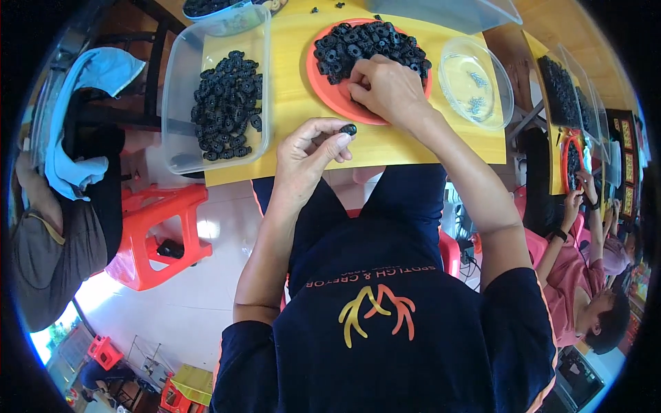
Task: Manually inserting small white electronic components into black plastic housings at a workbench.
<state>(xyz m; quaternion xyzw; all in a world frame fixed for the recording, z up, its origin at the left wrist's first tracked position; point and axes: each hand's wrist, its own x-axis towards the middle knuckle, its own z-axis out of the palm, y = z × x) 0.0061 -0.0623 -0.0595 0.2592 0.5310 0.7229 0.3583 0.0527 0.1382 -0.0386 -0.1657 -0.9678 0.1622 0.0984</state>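
A clear tub (180, 82) of black rings sits far left, a glass dish (475, 81) far right, and one red plate (330, 93) heaped with rings between them. The left hand (306, 162) is raised near the table (406, 148) edge, thumb and forefinger pinching one ring (348, 129). The right hand (387, 88) lies palm-down on the heap, fingers curled into it; what they grip I cannot tell.

Matt black plastic rings (368, 41) fill a smooth orange plastic plate (323, 86) on glossy yellow tabletop (292, 103).
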